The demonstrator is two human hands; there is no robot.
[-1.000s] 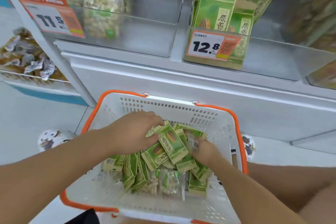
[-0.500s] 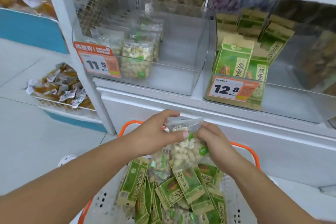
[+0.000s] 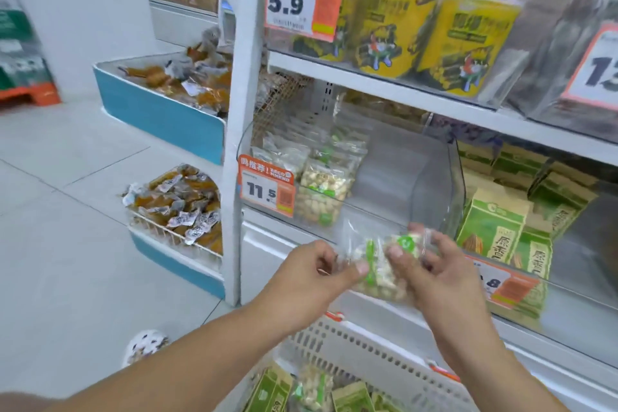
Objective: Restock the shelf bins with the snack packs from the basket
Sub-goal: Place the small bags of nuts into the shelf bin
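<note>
A clear snack pack of pale nuts (image 3: 378,273) with green marks is held up in front of the lower shelf by both hands. My left hand (image 3: 309,281) pinches its left edge; my right hand (image 3: 438,273) grips its right side. Just behind stands the clear shelf bin (image 3: 398,184) with price tag 11.5 (image 3: 266,191), holding similar nut packs (image 3: 321,187) at its left and open room at its right. The white basket with orange rim (image 3: 374,349) sits below, with green packs (image 3: 274,391) and another nut pack inside.
A bin of green paper packs (image 3: 501,227) sits to the right. Yellow tubs (image 3: 388,27) stand on the shelf above behind a 5.9 tag. To the left, blue-fronted bins hold wrapped brown snacks (image 3: 180,201). A patterned shoe (image 3: 145,346) rests on the tiled floor.
Both hands took the nut pack out of the basket and raised it toward the 11.5 bin. The view tilted up, showing more shelves and less of the basket.
</note>
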